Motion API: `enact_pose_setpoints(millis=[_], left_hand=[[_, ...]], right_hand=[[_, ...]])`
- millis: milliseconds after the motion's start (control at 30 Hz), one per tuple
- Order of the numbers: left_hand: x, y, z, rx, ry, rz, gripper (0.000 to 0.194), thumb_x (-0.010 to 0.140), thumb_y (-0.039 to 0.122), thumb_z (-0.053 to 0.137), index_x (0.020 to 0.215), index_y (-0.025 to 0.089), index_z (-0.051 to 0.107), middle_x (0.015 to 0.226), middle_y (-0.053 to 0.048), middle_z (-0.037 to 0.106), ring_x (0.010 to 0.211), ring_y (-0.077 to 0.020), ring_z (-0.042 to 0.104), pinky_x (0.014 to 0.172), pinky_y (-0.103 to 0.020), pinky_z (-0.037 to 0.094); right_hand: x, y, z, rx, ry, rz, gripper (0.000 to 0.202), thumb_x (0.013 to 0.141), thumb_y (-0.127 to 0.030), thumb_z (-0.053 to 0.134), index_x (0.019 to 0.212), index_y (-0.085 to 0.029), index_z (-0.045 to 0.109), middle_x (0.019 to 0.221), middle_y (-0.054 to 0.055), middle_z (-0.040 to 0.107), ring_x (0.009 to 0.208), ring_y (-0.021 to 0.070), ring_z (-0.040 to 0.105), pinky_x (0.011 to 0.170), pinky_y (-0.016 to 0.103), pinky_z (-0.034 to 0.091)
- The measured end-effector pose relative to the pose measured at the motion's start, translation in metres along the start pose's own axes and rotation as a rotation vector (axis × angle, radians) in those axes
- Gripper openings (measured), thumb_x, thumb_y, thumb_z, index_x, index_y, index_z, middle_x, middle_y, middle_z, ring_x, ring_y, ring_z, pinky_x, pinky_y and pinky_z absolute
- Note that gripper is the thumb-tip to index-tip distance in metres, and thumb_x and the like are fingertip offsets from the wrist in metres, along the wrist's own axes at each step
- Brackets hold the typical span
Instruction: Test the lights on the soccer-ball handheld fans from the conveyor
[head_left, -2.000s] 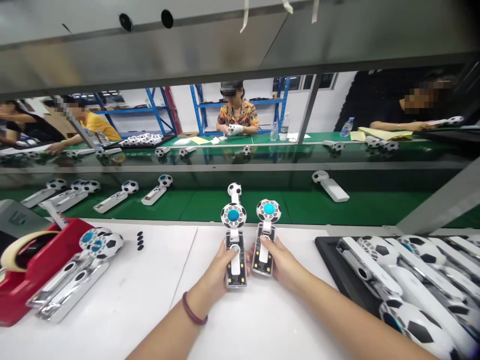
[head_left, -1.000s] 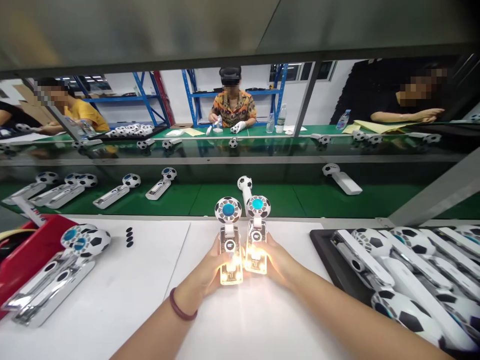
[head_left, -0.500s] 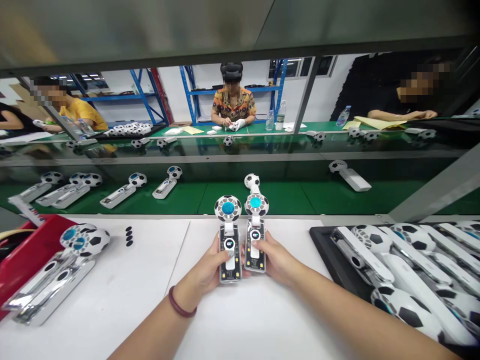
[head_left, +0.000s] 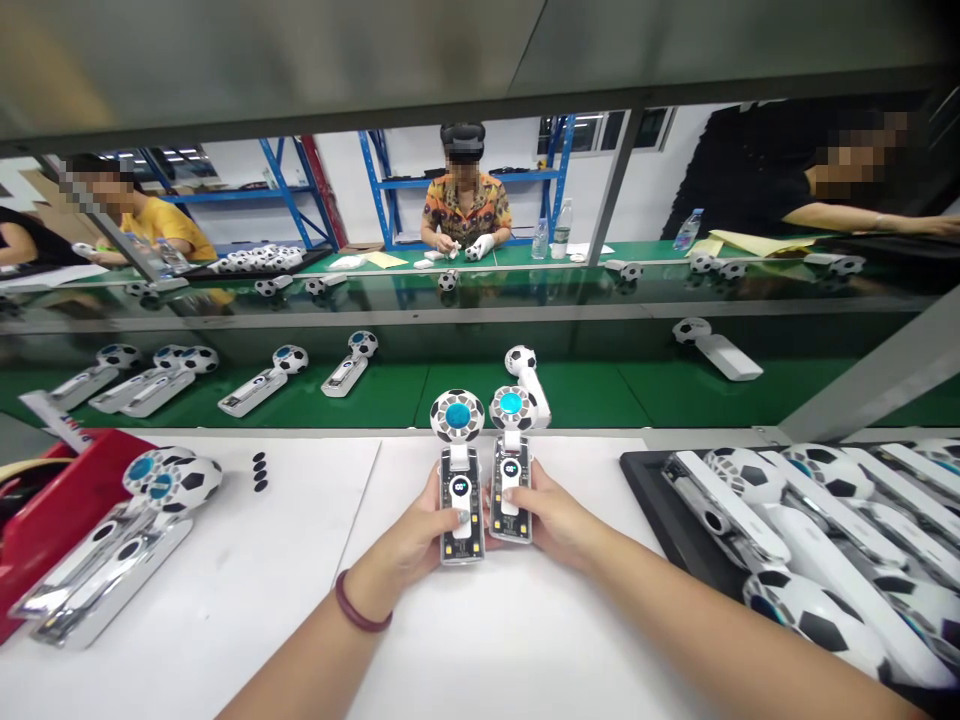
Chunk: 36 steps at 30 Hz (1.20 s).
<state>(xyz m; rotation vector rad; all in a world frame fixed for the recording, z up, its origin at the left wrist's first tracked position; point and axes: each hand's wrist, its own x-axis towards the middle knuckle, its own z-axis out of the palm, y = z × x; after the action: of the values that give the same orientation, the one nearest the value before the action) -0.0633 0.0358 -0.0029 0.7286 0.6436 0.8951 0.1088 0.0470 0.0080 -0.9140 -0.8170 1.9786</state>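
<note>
My left hand (head_left: 421,535) is closed around a football-patterned handheld device (head_left: 457,415), its thumb on the white strip below a small lit round display. My right hand (head_left: 551,510) grips a second such device (head_left: 512,408) just beside it, thumb also on the white strip. Both devices stand with their ball heads away from me, each with a blue disc in the middle, and their clear-fronted handles show dark circuit boards. The display on each reads what looks like 100. Under both hands lies the white work surface (head_left: 435,650).
Beyond, a green conveyor (head_left: 450,385) carries several similar devices. A black tray (head_left: 652,500) full of them stands at right. At left are a red bin (head_left: 97,480), two devices (head_left: 127,545) and black oval stickers (head_left: 259,472). Several people sit across the line.
The devices on the near conveyor have shifted right, those on the far one slightly left. At far right, a person's arm now stretches out. My hands have hardly moved.
</note>
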Motion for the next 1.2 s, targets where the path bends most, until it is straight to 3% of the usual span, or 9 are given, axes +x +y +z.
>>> enact_pose_setpoints(millis=[367, 800, 1033, 1200], left_hand=[[0.002, -0.003, -0.002, 0.001, -0.033, 0.019, 0.060, 0.066, 0.016, 0.069, 0.113, 0.025, 0.032, 0.094, -0.005, 0.058, 0.082, -0.0203, 0.060, 0.072, -0.040, 0.051], [0.002, -0.004, 0.002, 0.014, 0.001, 0.036, 0.056, 0.069, 0.018, 0.068, 0.112, 0.025, 0.033, 0.095, -0.005, 0.057, 0.083, -0.0204, 0.059, 0.075, -0.045, 0.050], [0.001, -0.005, 0.004, 0.031, -0.002, 0.095, 0.056, 0.067, 0.019, 0.069, 0.111, 0.026, 0.034, 0.087, -0.002, 0.057, 0.071, -0.0167, 0.058, 0.062, -0.031, 0.048], [-0.011, 0.017, 0.020, 0.102, -0.027, 0.289, 0.051, 0.066, 0.029, 0.072, 0.107, 0.027, 0.042, 0.102, -0.005, 0.056, 0.078, -0.0197, 0.060, 0.068, -0.037, 0.050]], right_hand=[[0.002, 0.002, -0.002, -0.065, -0.016, -0.016, 0.053, 0.067, -0.020, 0.065, 0.108, -0.024, 0.033, 0.089, 0.003, 0.059, 0.075, 0.0238, 0.062, 0.066, 0.044, 0.050], [0.005, 0.001, -0.004, -0.131, 0.040, -0.063, 0.057, 0.062, -0.022, 0.065, 0.109, -0.024, 0.033, 0.089, 0.002, 0.059, 0.075, 0.0222, 0.061, 0.065, 0.039, 0.050], [0.004, 0.003, -0.010, -0.218, -0.003, -0.172, 0.057, 0.069, -0.026, 0.064, 0.115, -0.025, 0.030, 0.090, 0.002, 0.057, 0.075, 0.0206, 0.060, 0.069, 0.041, 0.049], [-0.019, -0.029, 0.001, -0.173, -0.097, -0.392, 0.048, 0.069, -0.031, 0.069, 0.108, -0.025, 0.042, 0.095, 0.002, 0.057, 0.090, 0.0198, 0.056, 0.083, 0.041, 0.046]])
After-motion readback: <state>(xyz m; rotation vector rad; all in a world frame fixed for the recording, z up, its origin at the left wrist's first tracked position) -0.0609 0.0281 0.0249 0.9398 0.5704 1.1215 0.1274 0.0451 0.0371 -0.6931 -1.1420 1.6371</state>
